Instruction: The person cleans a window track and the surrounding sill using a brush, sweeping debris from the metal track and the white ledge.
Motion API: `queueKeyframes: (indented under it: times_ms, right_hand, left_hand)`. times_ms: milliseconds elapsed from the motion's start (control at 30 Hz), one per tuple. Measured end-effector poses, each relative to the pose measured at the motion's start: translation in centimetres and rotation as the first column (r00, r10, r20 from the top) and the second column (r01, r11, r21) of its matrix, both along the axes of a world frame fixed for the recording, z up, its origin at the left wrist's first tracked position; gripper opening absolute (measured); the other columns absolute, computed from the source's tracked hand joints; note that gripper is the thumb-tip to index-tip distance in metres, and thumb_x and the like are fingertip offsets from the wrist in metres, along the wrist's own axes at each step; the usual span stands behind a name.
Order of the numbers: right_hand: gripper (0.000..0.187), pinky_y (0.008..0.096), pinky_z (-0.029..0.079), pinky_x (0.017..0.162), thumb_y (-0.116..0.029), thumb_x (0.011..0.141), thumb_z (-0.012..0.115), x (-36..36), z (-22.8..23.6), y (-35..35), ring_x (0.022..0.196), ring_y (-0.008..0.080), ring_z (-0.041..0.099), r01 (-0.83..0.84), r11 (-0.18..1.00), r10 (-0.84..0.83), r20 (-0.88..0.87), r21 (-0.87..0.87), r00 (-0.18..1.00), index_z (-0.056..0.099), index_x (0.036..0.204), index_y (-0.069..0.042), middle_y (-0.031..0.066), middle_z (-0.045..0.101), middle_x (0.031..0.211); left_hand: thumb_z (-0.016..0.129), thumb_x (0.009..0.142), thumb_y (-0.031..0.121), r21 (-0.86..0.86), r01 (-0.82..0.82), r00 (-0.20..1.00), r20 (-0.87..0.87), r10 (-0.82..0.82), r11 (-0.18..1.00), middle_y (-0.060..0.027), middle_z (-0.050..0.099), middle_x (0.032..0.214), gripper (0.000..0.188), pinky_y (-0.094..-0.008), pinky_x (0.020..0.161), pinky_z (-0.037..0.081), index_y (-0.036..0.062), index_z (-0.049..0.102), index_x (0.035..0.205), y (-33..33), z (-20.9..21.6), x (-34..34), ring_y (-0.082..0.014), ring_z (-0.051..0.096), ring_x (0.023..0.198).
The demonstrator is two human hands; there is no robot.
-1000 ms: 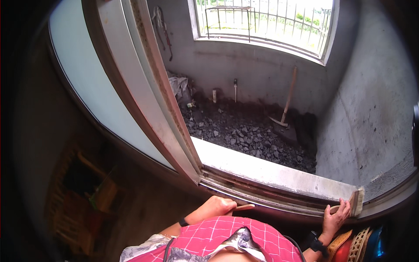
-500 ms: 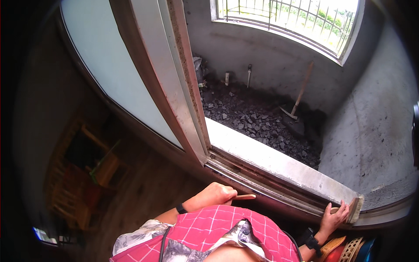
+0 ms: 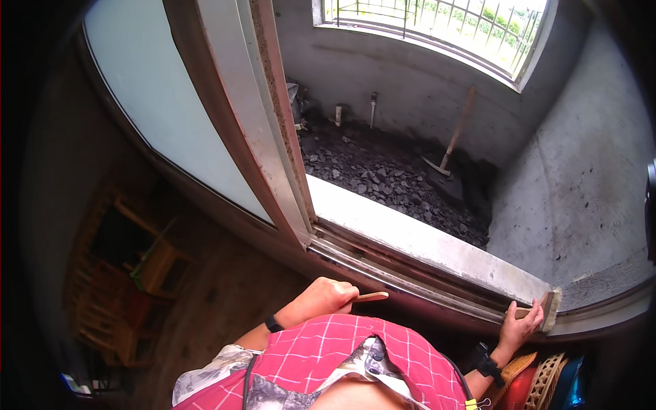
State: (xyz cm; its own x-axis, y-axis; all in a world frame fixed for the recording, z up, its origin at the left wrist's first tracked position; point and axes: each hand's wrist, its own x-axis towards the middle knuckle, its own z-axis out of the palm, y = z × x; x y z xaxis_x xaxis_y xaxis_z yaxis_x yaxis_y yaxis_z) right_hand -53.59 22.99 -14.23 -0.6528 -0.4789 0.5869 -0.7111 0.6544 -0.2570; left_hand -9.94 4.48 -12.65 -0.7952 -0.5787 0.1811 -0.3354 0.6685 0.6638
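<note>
The right hand (image 3: 521, 328) held a brush (image 3: 551, 310) at the right end of the pale sill (image 3: 424, 232). The left hand (image 3: 335, 297) was closed around a thin stick (image 3: 372, 296). Grey marks showed near the brush, and the track (image 3: 403, 275) looked brown, not all clean.

You seem to be in a home, part of it unfinished: wooden furniture (image 3: 171, 270) on your left; past the sliding window (image 3: 171, 123), bare cement walls (image 3: 396, 72), rubble (image 3: 383, 181), a pick (image 3: 459, 130) and window bars (image 3: 451, 19).
</note>
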Motion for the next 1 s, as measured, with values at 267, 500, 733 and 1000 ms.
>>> queueKeyframes:
  times_ms: [267, 500, 733, 1000]
  right_hand:
    - [0.05, 0.0457, 0.039, 0.106, -0.014, 0.084, 0.07, 2.9, 4.1, -2.2, 0.123, 0.0384, 0.049, 0.021, 0.999, -0.021, 0.011, -0.033, 1.0, 0.054, 0.131, -0.003, 0.0196, 0.053, 0.128]
    - [0.061, 0.0365, 0.054, 0.086, -0.013, 0.081, 0.077, 16.7, 10.7, -12.3, 0.098, 0.0279, 0.065, -0.937, 0.311, 0.826, 0.533, -0.157, 0.185, 0.053, 0.136, -0.005, 0.0164, 0.064, 0.11]
    - [0.037, 0.0329, 0.055, 0.07, -0.013, 0.082, 0.077, 22.8, 12.0, -17.2, 0.078, 0.0254, 0.068, -0.951, -0.142, 0.754, 0.592, -0.276, -0.284, 0.063, 0.116, -0.005, 0.0128, 0.068, 0.094]
    - [0.004, 0.0281, 0.054, 0.062, 0.0, 0.089, 0.067, 24.1, 16.5, -20.0, 0.071, 0.0133, 0.068, -0.924, -0.184, 0.636, 0.677, -0.334, -0.371, 0.066, 0.092, 0.001, 0.0062, 0.067, 0.073]
  left_hand:
    - [0.062, 0.078, 0.005, 0.057, -0.03, 0.989, -0.142, 0.038, 0.998, -0.0144, 0.062, 0.075, 0.006, -0.0428, 0.063, 0.052, 0.0033, 0.062, 0.084, -0.8, 1.4, -0.1, -0.0344, 0.064, 0.071]
    - [0.066, 0.084, -0.002, 0.247, 0.032, 0.933, -0.354, 0.06, 0.968, -0.0106, 0.069, 0.08, 0.009, -0.0328, 0.064, 0.055, 0.0001, 0.063, 0.092, -1.1, 3.7, -0.3, -0.0234, 0.07, 0.071]
    - [0.072, 0.082, 0.009, 0.158, 0.022, 0.899, -0.435, 0.05, 0.987, -0.0165, 0.065, 0.079, 0.014, -0.0411, 0.064, 0.053, 0.0017, 0.063, 0.091, 0.0, 3.0, 0.1, -0.0359, 0.066, 0.073]
    - [0.071, 0.082, 0.003, -0.082, -0.219, 0.913, -0.368, 0.174, 0.972, -0.0131, 0.068, 0.082, 0.01, -0.0358, 0.063, 0.054, 0.0025, 0.068, 0.092, 0.3, 4.2, 2.3, -0.0311, 0.068, 0.074]
